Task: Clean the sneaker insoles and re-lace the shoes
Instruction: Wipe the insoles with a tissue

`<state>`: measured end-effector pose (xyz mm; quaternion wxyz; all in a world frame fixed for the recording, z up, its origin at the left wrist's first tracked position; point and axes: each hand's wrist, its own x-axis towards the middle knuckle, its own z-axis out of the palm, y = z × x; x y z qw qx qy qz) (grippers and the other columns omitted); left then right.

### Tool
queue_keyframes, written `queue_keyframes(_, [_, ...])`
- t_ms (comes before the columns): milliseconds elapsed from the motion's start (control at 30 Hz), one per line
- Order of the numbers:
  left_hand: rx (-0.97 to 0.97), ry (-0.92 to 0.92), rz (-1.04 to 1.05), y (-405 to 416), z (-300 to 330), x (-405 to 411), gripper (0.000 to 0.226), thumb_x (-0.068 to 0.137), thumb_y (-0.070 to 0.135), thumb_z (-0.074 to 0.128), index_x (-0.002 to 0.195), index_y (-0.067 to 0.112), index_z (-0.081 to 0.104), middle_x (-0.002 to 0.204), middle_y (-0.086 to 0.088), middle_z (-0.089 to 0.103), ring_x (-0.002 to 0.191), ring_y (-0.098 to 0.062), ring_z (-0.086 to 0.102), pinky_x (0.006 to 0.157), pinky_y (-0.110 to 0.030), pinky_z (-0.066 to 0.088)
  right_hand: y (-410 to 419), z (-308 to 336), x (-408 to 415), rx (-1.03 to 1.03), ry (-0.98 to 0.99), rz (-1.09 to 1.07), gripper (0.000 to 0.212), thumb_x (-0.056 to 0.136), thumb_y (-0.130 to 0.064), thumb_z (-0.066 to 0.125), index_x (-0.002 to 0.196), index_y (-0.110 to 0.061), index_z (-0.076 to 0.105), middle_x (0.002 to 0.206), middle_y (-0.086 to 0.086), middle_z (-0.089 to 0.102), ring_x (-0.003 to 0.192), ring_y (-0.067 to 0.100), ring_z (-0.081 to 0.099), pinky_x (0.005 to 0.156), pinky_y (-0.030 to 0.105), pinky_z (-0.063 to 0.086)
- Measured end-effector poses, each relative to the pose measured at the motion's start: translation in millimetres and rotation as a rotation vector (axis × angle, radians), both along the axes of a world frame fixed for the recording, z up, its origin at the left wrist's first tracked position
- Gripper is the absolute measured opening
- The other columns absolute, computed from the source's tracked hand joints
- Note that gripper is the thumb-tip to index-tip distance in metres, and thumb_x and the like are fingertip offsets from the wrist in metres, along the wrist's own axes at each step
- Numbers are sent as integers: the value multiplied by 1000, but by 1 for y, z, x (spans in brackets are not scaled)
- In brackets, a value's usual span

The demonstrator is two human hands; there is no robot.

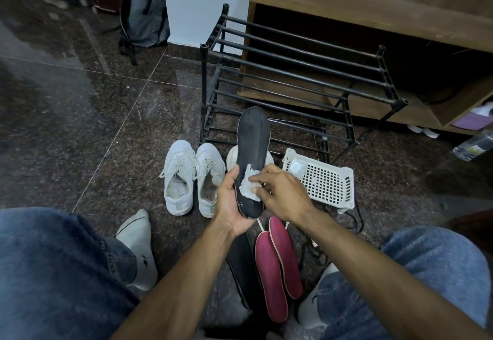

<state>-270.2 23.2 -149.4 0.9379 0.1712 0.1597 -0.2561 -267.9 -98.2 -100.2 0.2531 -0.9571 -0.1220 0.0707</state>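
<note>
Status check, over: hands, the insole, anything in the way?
Left hand grips black insole at its heel. Right hand pinches white wipe against it, mid-clean. Pink insoles on the floor below; nothing blocking.

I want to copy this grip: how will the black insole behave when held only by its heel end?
The black insole probably holds its shape: gripped at the heel by the left hand, it stands upright unsupported. It is likely light, being thin. The right hand pressing the wipe may flex it slightly.

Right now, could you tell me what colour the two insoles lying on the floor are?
The two insoles are dark pink, clearest in the head view.
</note>
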Motion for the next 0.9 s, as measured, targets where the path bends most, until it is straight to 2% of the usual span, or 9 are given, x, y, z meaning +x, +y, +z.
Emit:
queue_keyframes(100, [15, 6, -9, 1, 0, -3, 47, 87, 44, 50, 115, 10, 67, 107, -10, 70, 90, -24, 70, 76, -35, 58, 8, 2, 0, -145, -62, 18, 23, 91, -36, 60, 113, -31, 64, 110, -11, 57, 95, 20, 62, 84, 39, 49])
queue_keyframes(300, [45, 6, -27, -1, -2, -7, 52, 88, 43, 52, 129, 11, 60, 117, -11, 66, 105, -26, 64, 86, -40, 54, 14, 7, 12, -130, -91, -163, 19, 90, -25, 56, 103, -24, 69, 107, -3, 63, 95, 25, 61, 82, 36, 49])
queue_keyframes(367, [39, 19, -17, 1, -5, -5, 57, 89, 44, 51, 132, 8, 58, 127, -13, 62, 115, -28, 60, 93, -42, 52, 18, 7, 0, -108, -80, -97, 18, 88, -23, 56, 100, -23, 70, 105, -4, 63, 95, 25, 61, 83, 37, 49])
queue_keyframes(433, [39, 31, -23, 5, -8, -2, 61, 90, 48, 47, 133, 6, 57, 134, -21, 56, 127, -32, 52, 109, -44, 39, 22, 6, -23, -137, -51, 22, 19, 87, -21, 54, 99, -21, 69, 104, -4, 62, 92, 26, 60, 81, 39, 50])
queue_keyframes(500, [79, 58, -33, 4, -10, -1, 62, 90, 51, 46, 130, 5, 59, 132, -30, 54, 128, -37, 51, 113, -44, 34, 20, 6, -39, -188, -30, 103, 20, 88, -22, 52, 100, -19, 68, 104, -4, 60, 91, 27, 61, 79, 39, 49])
queue_keyframes(600, [87, 50, -38, -1, -9, -4, 58, 91, 48, 47, 128, 5, 60, 127, -21, 61, 120, -32, 58, 101, -40, 47, 11, 9, -24, -272, -89, 70, 22, 90, -25, 49, 103, -23, 67, 109, -4, 59, 92, 28, 62, 77, 37, 48])
queue_keyframes(700, [86, 33, -71, -8, -9, -10, 44, 93, 43, 47, 109, 9, 68, 99, -12, 72, 88, -25, 70, 73, -34, 59, 8, 15, 3, -290, -127, -59, 20, 90, -25, 51, 100, -24, 68, 107, -1, 60, 94, 29, 62, 77, 36, 45])
queue_keyframes(767, [94, 32, -78, -6, -7, -10, 44, 93, 44, 47, 108, 9, 69, 97, -13, 72, 86, -26, 71, 70, -36, 59, 12, 16, 5, -286, -128, -67, 18, 89, -24, 52, 98, -23, 68, 104, 0, 60, 93, 29, 62, 77, 36, 44])
queue_keyframes(900, [74, 47, -52, 2, -13, -5, 54, 92, 47, 46, 114, 4, 70, 118, -22, 66, 113, -32, 62, 102, -43, 45, 19, 11, -32, -234, -60, 101, 19, 87, -20, 51, 96, -19, 68, 100, 0, 58, 89, 30, 61, 74, 36, 46])
